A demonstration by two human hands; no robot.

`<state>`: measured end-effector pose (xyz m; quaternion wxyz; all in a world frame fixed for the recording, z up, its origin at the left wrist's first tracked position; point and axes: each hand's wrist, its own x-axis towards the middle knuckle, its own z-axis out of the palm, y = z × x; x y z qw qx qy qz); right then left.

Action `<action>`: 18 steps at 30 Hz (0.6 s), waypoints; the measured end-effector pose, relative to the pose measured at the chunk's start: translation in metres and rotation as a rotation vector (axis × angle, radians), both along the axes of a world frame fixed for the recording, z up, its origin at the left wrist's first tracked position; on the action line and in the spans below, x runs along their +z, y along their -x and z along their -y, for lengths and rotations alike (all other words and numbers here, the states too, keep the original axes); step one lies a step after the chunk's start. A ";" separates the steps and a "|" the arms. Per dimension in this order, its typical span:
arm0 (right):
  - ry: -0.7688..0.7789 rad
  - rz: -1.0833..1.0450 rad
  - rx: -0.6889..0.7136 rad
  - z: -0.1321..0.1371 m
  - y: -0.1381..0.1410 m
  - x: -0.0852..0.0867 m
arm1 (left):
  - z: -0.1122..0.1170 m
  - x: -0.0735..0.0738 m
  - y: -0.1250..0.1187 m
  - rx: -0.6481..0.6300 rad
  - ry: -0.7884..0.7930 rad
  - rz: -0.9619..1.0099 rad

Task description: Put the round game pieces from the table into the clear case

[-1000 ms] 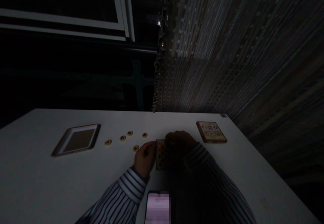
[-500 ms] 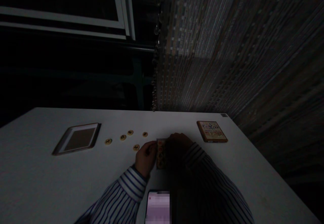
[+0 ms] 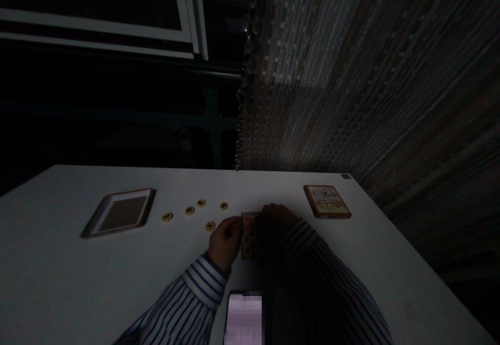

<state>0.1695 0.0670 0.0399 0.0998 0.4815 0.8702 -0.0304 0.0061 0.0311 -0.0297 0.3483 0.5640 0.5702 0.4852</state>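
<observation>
In the head view, a small shallow tray of round Chinese chess pieces [image 3: 248,241] lies on the table between my hands. My left hand [image 3: 226,242] has its fingers curled closed against the tray's left edge. Over the tray's right side is my right hand [image 3: 278,221], in deep shadow; its knuckles are bent and its fingertips are hidden. One loose chess piece [image 3: 210,226] lies just beyond my left hand. Farther left, several more loose pieces [image 3: 189,211] are scattered on the tabletop.
On the white table [image 3: 117,277], an open box part [image 3: 127,212] lies at left and a lidded-looking box with Chinese characters [image 3: 327,201] at right. A lit phone [image 3: 244,316] sits near the front edge. Behind hangs a string curtain [image 3: 304,100]. The room is dark.
My right hand has shifted very slightly at the tray, leaving a little more of the pieces in sight. My left hand and the loose pieces stay put.
</observation>
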 end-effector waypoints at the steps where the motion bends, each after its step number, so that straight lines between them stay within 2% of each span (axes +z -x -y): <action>1: 0.010 -0.001 -0.002 0.000 0.000 0.001 | 0.000 0.000 0.000 0.002 -0.008 -0.008; 5: 0.023 -0.008 -0.007 -0.001 0.000 0.003 | 0.000 0.002 0.000 0.011 -0.018 -0.035; 12: -0.009 0.013 -0.001 -0.001 0.000 0.002 | 0.000 -0.002 0.000 0.002 0.006 0.050; 18: -0.003 0.000 0.010 0.000 0.001 0.002 | 0.000 0.000 0.000 0.012 -0.014 0.002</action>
